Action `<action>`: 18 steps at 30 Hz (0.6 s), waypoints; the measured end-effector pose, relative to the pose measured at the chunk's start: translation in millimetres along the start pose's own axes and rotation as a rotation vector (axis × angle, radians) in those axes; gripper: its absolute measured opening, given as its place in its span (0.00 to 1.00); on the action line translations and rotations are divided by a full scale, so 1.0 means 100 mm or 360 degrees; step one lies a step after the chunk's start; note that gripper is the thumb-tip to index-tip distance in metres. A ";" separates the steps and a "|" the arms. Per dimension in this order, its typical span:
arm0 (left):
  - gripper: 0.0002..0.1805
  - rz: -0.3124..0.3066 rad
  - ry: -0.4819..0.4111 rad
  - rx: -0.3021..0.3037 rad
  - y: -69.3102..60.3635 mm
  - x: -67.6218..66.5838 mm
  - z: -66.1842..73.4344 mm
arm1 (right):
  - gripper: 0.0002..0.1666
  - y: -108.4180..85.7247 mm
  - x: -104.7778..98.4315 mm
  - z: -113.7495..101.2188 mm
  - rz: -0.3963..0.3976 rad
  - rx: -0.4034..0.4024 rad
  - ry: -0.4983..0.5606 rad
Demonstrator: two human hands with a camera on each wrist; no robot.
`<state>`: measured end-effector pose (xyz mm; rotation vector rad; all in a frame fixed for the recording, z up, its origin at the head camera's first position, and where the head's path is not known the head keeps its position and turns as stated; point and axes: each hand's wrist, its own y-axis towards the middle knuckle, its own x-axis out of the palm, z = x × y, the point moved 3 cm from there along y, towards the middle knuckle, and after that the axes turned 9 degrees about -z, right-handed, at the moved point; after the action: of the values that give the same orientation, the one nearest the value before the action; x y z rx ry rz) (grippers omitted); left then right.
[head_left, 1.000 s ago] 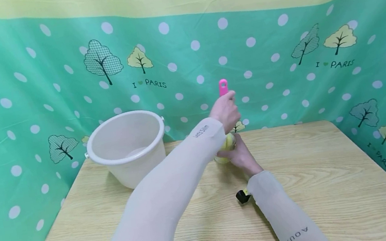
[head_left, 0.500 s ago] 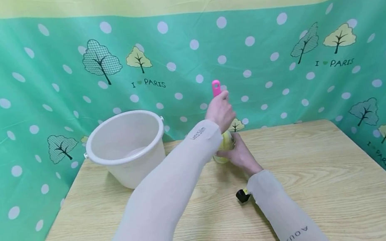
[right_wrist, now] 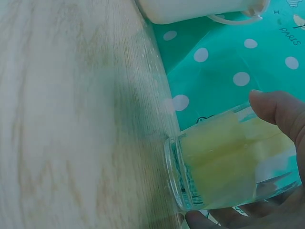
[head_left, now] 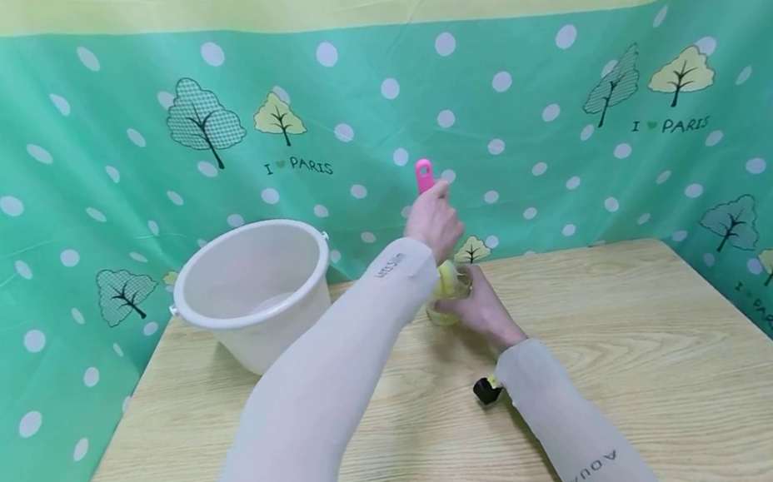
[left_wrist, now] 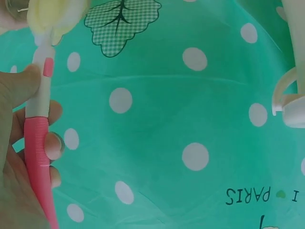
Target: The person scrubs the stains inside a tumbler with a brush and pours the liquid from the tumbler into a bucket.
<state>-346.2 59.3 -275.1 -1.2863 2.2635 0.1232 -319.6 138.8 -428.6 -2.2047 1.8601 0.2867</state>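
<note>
The left hand (head_left: 434,225) grips the pink and white handle (left_wrist: 37,138) of a sponge brush, whose pink end rises above the fist. Its yellow sponge head (right_wrist: 219,162) is inside a clear glass (right_wrist: 281,188), seen through the wall in the right wrist view. Curled round the glass is the right hand (head_left: 481,310), with the thumb on one side and fingers on the other. The glass stands on the table below the left hand, partly hidden by hands and sleeve in the head view.
A white bucket (head_left: 258,318) with side handle lugs stands at the back left of the wooden table (head_left: 639,353). Behind hangs a green dotted curtain (head_left: 372,150). A small black object (head_left: 486,390) is at the right sleeve's cuff.
The left hand and the brush handle have shifted left in the head view, and the handle stands a little more upright. The right hand stays in place round the glass.
</note>
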 end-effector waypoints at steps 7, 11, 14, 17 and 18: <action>0.12 -0.0014 -0.0021 0.0062 -0.03 0.00 -0.02 | 0.57 -0.01 0.00 0.00 0.0022 0.0030 -0.0006; 0.13 0.0012 -0.0054 0.0105 -0.04 -0.02 -0.03 | 0.58 -0.01 0.00 0.01 0.0012 0.0021 -0.0009; 0.13 0.0063 -0.0072 0.0127 -0.04 -0.02 -0.03 | 0.58 0.00 0.00 0.01 0.0014 0.0014 -0.0017; 0.13 0.0120 -0.0098 0.0136 -0.05 -0.03 -0.04 | 0.56 0.01 0.00 0.01 0.0017 0.0001 -0.0010; 0.13 0.0138 -0.0109 0.0136 -0.05 -0.02 -0.04 | 0.54 0.01 0.00 0.01 0.0021 -0.0003 -0.0001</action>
<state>-343.0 57.3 -269.6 -1.1243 2.2418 0.0987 -320.7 138.5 -429.5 -2.1940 1.8754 0.2916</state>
